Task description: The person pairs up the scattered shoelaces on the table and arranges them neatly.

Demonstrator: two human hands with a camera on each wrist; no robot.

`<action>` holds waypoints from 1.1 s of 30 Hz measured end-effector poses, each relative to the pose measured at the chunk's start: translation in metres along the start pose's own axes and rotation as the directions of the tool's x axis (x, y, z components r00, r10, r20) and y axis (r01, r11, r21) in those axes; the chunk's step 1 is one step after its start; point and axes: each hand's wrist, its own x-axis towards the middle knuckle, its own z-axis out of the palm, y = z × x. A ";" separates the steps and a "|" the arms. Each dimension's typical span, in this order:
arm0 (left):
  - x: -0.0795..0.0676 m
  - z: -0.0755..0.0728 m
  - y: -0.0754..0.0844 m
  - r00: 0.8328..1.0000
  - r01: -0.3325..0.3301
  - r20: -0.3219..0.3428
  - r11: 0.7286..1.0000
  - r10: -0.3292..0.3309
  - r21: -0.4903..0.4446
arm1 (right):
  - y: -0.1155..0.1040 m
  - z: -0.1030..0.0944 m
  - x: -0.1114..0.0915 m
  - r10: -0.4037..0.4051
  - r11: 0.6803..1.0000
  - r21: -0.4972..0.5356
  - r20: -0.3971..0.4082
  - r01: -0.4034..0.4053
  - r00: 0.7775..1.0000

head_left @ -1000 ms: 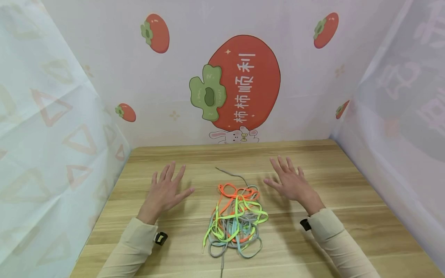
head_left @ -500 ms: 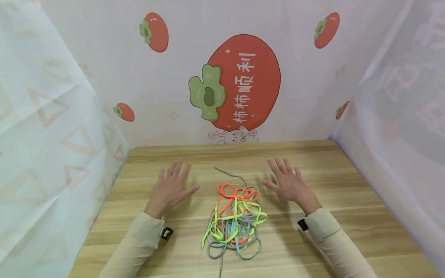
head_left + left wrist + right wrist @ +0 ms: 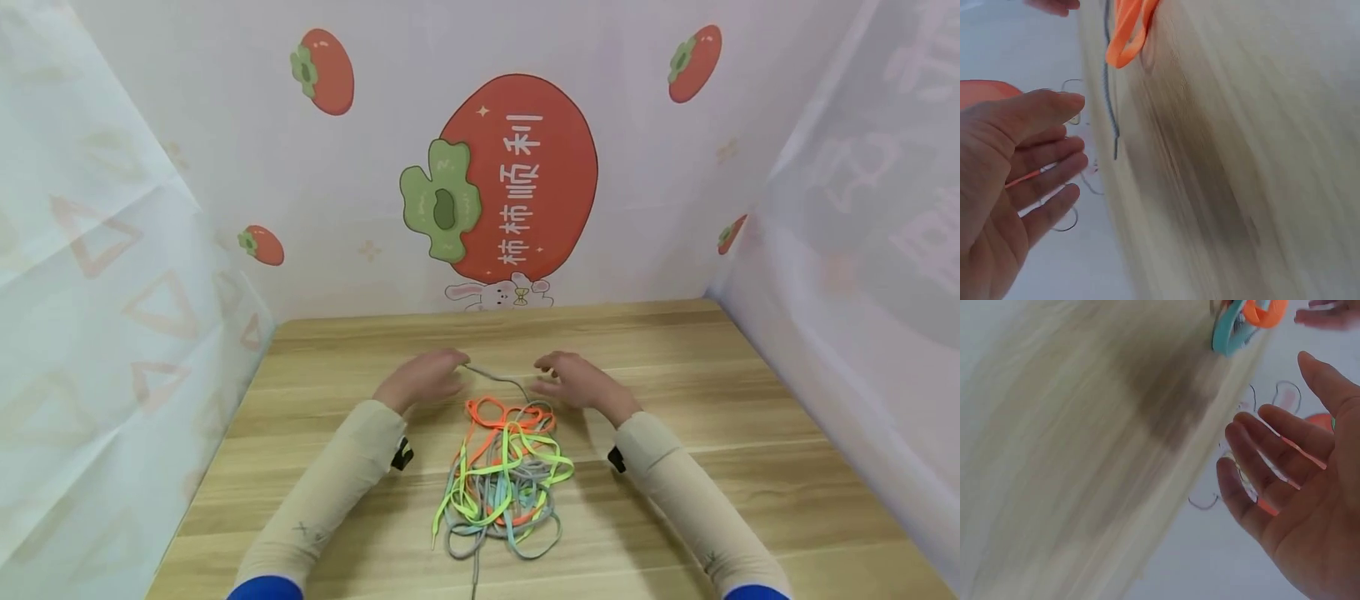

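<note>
A tangled pile of flat and round shoelaces [image 3: 510, 467] lies mid-table, in neon yellow, orange, grey and light blue. One grey lace [image 3: 495, 377] trails from its far side toward the back left. My left hand [image 3: 424, 379] hovers by that lace's tip, fingers relaxed and slightly bent; in the left wrist view the grey lace's end [image 3: 1112, 119] hangs in sight beside the fingertips, not held. Over the pile's far right side is my right hand [image 3: 581, 383], fingers loosely bent, nothing in it. In the right wrist view, a light blue loop [image 3: 1227, 331] shows beyond the fingers.
The wood-grain table [image 3: 315, 350] ends at a back wall [image 3: 337, 183] printed with persimmons and a rabbit. White printed sheets flank it, a left one [image 3: 112, 333] and a right one [image 3: 840, 292].
Both hands have moved inward toward each other, over the far end of the pile, and their spread fingers have turned inward and bent. The shoelaces lie as before.
</note>
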 end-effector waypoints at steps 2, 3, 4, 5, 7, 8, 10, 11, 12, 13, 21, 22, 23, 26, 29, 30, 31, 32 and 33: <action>0.012 0.003 0.001 1.000 -0.020 0.003 0.998 0.020 -0.052 | -0.004 0.003 0.013 -0.027 1.000 0.001 0.022 0.027 0.999; 0.018 0.005 0.002 1.000 -0.030 0.002 0.997 0.031 -0.064 | -0.006 0.005 0.019 -0.038 0.999 -0.002 0.031 0.038 0.999; 0.023 0.007 0.002 0.999 -0.033 0.001 0.996 0.033 -0.078 | -0.007 0.007 0.025 -0.043 0.999 -0.002 0.042 0.044 0.998; 0.028 0.009 0.003 0.999 -0.034 0.000 0.995 0.035 -0.089 | -0.010 0.008 0.029 -0.044 0.999 0.003 0.049 0.044 0.998; 0.037 0.013 0.004 0.999 -0.031 0.006 0.996 0.031 -0.085 | -0.012 0.010 0.038 -0.047 0.999 0.010 0.053 0.047 0.997; 0.041 0.015 0.005 0.999 -0.032 0.010 0.997 0.033 -0.074 | -0.014 0.011 0.042 -0.046 0.999 0.016 0.055 0.045 0.997; 0.047 0.020 0.005 0.999 -0.027 0.021 0.998 0.029 -0.060 | -0.016 0.012 0.047 -0.043 0.999 0.018 0.062 0.042 0.997; 0.050 0.022 0.005 0.999 -0.027 0.026 0.998 0.029 -0.052 | -0.017 0.012 0.050 -0.043 0.999 0.016 0.066 0.042 0.997; 0.052 0.023 0.005 0.999 -0.030 0.027 0.999 0.031 -0.046 | -0.017 0.013 0.053 -0.044 0.999 0.011 0.070 0.043 0.997; 0.053 0.025 0.005 0.999 -0.033 0.028 0.999 0.035 -0.043 | -0.018 0.014 0.055 -0.047 0.999 0.008 0.076 0.046 0.996; 0.052 0.027 0.007 1.000 -0.024 -0.004 0.991 0.024 -0.130 | -0.023 0.017 0.069 -0.031 0.998 0.050 0.113 0.026 0.993; 0.052 0.026 0.007 1.000 -0.022 -0.011 0.988 0.021 -0.152 | -0.024 0.017 0.069 -0.027 0.998 0.060 0.113 0.020 0.993; 0.052 0.025 0.008 1.000 -0.022 -0.018 0.985 0.019 -0.172 | -0.024 0.017 0.070 -0.022 0.997 0.069 0.113 0.014 0.993; 0.052 0.022 0.010 0.999 -0.030 -0.027 0.979 0.025 -0.201 | -0.024 0.017 0.071 -0.014 0.996 0.088 0.116 0.004 0.993; 0.052 0.021 0.013 0.999 -0.034 -0.030 0.976 0.028 -0.214 | -0.022 0.019 0.073 -0.025 0.993 0.119 0.118 0.011 0.993; 0.051 0.021 0.013 0.999 -0.032 -0.032 0.975 0.026 -0.219 | -0.021 0.020 0.074 -0.029 0.992 0.128 0.116 0.014 0.993; 0.051 0.021 0.014 0.999 -0.030 -0.035 0.974 0.023 -0.226 | -0.020 0.020 0.074 -0.035 0.990 0.139 0.111 0.020 0.993; 0.051 0.021 0.014 0.999 -0.031 -0.040 0.971 0.022 -0.236 | -0.018 0.021 0.075 -0.038 0.988 0.153 0.107 0.022 0.993; 0.050 0.020 0.014 0.999 -0.030 -0.043 0.970 0.020 -0.243 | -0.017 0.021 0.075 -0.043 0.986 0.166 0.104 0.025 0.994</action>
